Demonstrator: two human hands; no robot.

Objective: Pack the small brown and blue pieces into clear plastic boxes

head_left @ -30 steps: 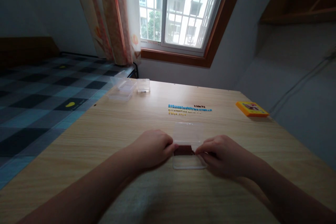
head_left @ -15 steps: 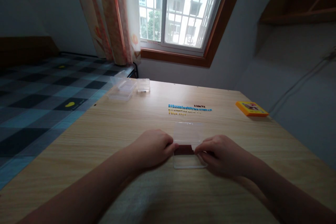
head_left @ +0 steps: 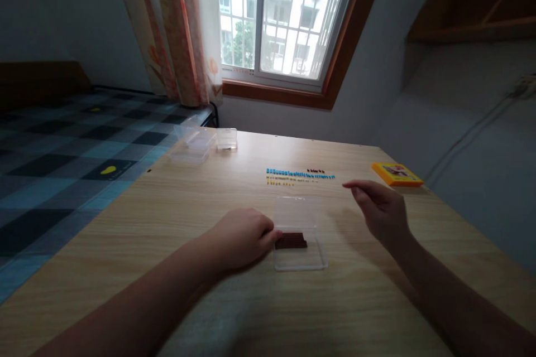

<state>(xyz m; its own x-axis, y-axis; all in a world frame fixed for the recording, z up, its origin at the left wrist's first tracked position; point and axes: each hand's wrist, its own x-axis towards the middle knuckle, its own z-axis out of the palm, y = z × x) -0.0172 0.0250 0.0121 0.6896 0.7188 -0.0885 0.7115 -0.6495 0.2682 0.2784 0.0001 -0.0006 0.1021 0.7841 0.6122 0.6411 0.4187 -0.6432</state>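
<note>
A clear plastic box (head_left: 300,259) lies open on the wooden table (head_left: 209,195), its lid tilted back, with a row of dark brown small pieces (head_left: 291,240) inside. My left hand (head_left: 240,237) rests on the table with curled fingers touching the box's left edge by the brown pieces. Raised above the table to the right of the box, my right hand (head_left: 377,209) has its fingers loosely apart and holds nothing. Beyond the box lie rows of small blue, yellow and dark pieces (head_left: 299,175).
Two more clear plastic boxes (head_left: 193,143) (head_left: 226,139) stand at the table's far left corner. A yellow booklet (head_left: 396,174) lies at the far right. A bed with a checked cover (head_left: 62,162) runs along the left, and a window and curtain are behind.
My right hand has let go of the box and lifted up and to the right. The left hand has stayed at the box's left edge. The view shifted slightly.
</note>
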